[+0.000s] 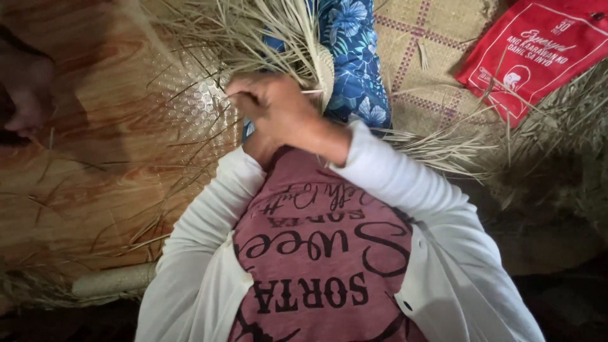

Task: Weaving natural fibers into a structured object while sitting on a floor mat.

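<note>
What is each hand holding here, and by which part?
The right hand pinches thin dried straw strands at the woven edge where they fan out. The left hand is mostly hidden beneath; its hold cannot be told.

Glossy orange-brown wood-grain floor (95, 158), tan woven mat with purple grid lines (430, 57), red printed cloth bag (538, 50) top right, dim dark corner lower right.

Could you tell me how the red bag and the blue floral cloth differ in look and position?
The red bag is plain red with white print; the blue cloth bears pale flowers. The bag lies flat at the far right on the woven mat; the cloth sits beside the right hand, partly under straw strips.
</note>
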